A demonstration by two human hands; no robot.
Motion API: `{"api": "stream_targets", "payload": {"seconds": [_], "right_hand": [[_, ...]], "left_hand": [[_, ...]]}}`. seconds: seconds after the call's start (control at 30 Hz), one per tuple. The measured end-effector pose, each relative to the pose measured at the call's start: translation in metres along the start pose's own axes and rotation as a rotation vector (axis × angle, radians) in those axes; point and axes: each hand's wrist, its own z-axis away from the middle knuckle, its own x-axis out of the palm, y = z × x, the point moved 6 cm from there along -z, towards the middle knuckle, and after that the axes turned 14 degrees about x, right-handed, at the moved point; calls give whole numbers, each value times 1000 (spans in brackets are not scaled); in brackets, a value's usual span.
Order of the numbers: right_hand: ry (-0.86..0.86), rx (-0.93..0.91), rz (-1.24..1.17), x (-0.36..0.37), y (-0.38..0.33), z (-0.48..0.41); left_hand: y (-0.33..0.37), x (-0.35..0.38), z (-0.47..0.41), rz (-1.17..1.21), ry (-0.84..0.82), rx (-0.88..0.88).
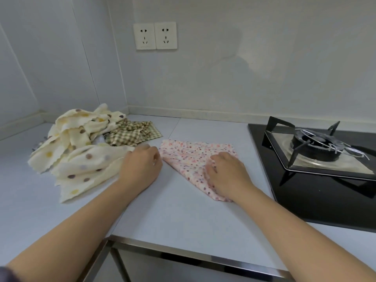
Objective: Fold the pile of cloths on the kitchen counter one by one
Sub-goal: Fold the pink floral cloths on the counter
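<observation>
Folding a pink floral cloth [191,155] at the middle of the bench [183,220], a person works between the unfolded pile [85,151] toward the back-left corner and the gas hob [315,190] at the right edge. The right grip [227,176] pinches a raised fold. The left grip [140,167] curls at the cloth's left corner; whether it holds it cannot be told. An uneven pull would likely skew the fold, and the left wrist could snag the pile.

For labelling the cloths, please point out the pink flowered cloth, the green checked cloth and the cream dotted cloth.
Pink flowered cloth [193,154]: head view, its flat upper middle.
Green checked cloth [132,135]: head view, its crumpled middle.
Cream dotted cloth [89,165]: head view, its near front fold.
</observation>
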Motion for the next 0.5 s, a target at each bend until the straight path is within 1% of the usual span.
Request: {"api": "stream_targets", "payload": {"seconds": [0.03, 0.07, 0.13, 0.23, 0.3, 0.37, 0.43, 0.5], "right_hand": [[40, -24, -75, -8, -1, 3], [39, -45, -140, -12, -3, 6], [-32, -80, -189, -11, -7, 11], [-81, -106, -201, -3, -8, 10], [-89, -114, -126, 0, -5, 4], [-164, -135, -44, 6, -2, 1], [-250, -153, 6, 14, -1, 2], [-283, -162, 26, 18, 0, 1]], "left_hand": [[9, 4, -1, -6, -52, -25], [15, 10, -2, -10, -115, -66], [22, 20, -6, 45, -190, -108], [37, 33, -13, 331, -182, -49], [49, 39, -17, 555, -202, 20], [60, 40, -21, 753, -205, 35], [63, 44, -27, 952, -166, -52], [62, 49, -32, 1050, -116, -183]]}}
